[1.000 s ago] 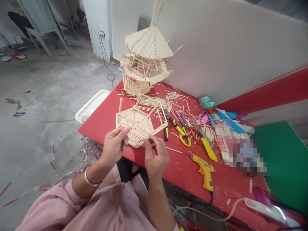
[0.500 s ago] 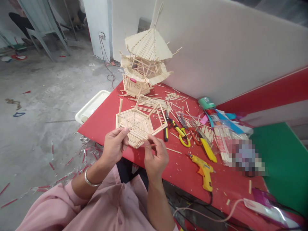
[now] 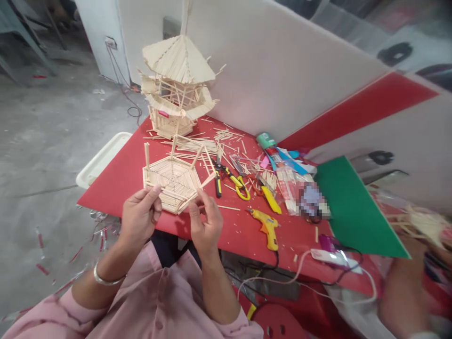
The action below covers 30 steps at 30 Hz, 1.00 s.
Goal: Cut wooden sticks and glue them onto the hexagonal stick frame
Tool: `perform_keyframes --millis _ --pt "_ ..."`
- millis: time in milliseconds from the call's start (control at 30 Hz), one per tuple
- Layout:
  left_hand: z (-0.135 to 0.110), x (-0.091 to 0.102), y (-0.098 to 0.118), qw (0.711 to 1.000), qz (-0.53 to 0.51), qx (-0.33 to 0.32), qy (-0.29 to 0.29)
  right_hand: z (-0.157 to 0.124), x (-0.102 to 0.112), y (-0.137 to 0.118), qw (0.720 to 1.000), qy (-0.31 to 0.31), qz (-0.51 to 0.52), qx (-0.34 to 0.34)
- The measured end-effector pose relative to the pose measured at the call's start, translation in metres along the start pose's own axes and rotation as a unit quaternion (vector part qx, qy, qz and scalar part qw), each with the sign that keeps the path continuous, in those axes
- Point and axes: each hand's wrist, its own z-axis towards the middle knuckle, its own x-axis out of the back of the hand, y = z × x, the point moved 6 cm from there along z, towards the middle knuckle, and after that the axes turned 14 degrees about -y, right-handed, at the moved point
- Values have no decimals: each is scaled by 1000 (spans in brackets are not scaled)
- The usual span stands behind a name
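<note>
A flat hexagonal panel of glued wooden sticks [image 3: 173,179], with short posts standing at its corners, is held tilted above the near edge of the red table [image 3: 123,174]. My left hand [image 3: 140,217] pinches its left near edge, thumb on top. My right hand [image 3: 205,223] grips its right near edge with closed fingers. Behind the panel stands a tall stick pagoda model [image 3: 176,89] with a pointed roof.
Loose sticks [image 3: 226,136], yellow-handled cutters [image 3: 229,179], a yellow glue gun [image 3: 266,228] with cable, stick packets [image 3: 289,181], a green sheet [image 3: 353,207] and a white power strip [image 3: 335,256] lie on the table. A white tray [image 3: 102,157] sits off its left edge. Another person's blurred arm [image 3: 402,287] is at the right.
My view has swung to the right and down, so everything sits further left in the picture. Both hands keep the same hold on the hexagonal panel. Another person's arm has come into view.
</note>
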Motion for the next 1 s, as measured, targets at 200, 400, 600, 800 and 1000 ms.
perform_keyframes --millis 200,400,600,800,1000 --pt "2 4 -1 1000 -2 -1 4 1 45 21 995 19 -92 -41" --pt "3 -2 1 1000 -1 -11 9 -39 142 93 892 15 -361 -270" --pt "4 -2 -3 1000 -9 -7 -2 -89 182 155 736 -132 -439 -499" --pt "5 -1 -2 1000 -10 -12 -7 -85 188 169 751 -140 -417 -493" --pt "5 1 -3 1000 -21 -23 0 -86 195 135 852 44 -241 -463"
